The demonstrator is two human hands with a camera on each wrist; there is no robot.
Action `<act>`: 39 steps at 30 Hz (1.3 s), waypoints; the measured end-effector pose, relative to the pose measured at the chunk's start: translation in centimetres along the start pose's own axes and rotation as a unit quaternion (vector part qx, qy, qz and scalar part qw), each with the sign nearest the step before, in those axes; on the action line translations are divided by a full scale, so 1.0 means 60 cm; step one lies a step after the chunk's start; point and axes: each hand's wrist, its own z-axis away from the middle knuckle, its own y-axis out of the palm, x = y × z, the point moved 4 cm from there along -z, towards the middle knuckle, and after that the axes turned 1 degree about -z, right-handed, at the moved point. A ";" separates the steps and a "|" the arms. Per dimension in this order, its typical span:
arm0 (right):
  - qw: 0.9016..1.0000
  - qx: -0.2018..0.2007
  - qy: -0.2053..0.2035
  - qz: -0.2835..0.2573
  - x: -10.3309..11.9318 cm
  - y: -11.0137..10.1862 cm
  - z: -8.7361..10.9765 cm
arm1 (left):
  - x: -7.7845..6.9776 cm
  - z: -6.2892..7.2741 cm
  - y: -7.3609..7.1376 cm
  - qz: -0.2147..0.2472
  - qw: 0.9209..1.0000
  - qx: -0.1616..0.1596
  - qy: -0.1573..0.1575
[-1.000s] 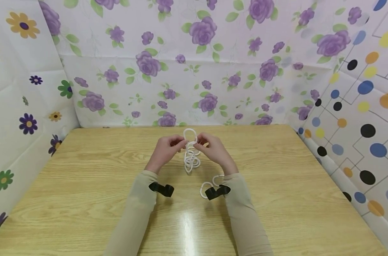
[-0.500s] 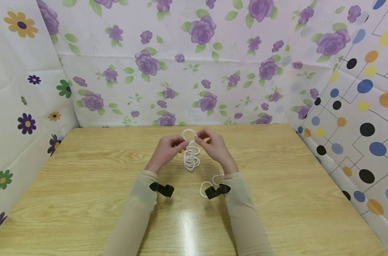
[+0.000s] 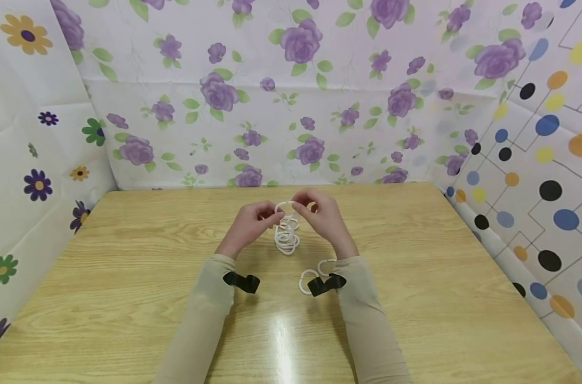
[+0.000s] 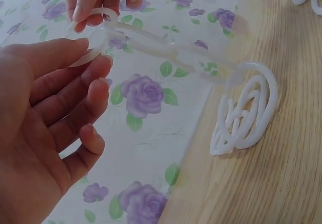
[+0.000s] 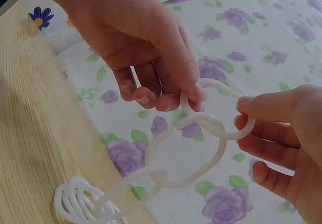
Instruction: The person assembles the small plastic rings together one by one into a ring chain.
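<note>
Pale beige on both arms, that was the look! The left sleeve (image 3: 198, 314) ran long and plain to a bare left hand (image 3: 245, 226); the right sleeve (image 3: 369, 314), lightly creased, matched it above a bare right hand (image 3: 326, 218). Each wrist sported black: a blocky left mount (image 3: 249, 284), a twin right mount (image 3: 318, 287).

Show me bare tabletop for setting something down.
Free: table between left sleeve and left sheet, and between right sleeve and dotted sheet. Crowded: the ring chain between left hand and right hand, and two rings by the right sleeve.
</note>
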 end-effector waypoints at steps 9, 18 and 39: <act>1.000 0.007 -0.016 0.018 0.004 -0.003 -0.005 | -0.009 -0.003 -0.005 -0.036 0.999 0.004 0.011; 0.999 0.040 0.007 0.011 -0.005 0.004 -0.006 | -0.006 -0.002 -0.021 -0.022 0.999 -0.041 0.004; 0.959 0.246 -0.034 0.133 0.002 -0.008 0.027 | 0.001 0.005 -0.021 -0.026 0.999 -0.047 -0.001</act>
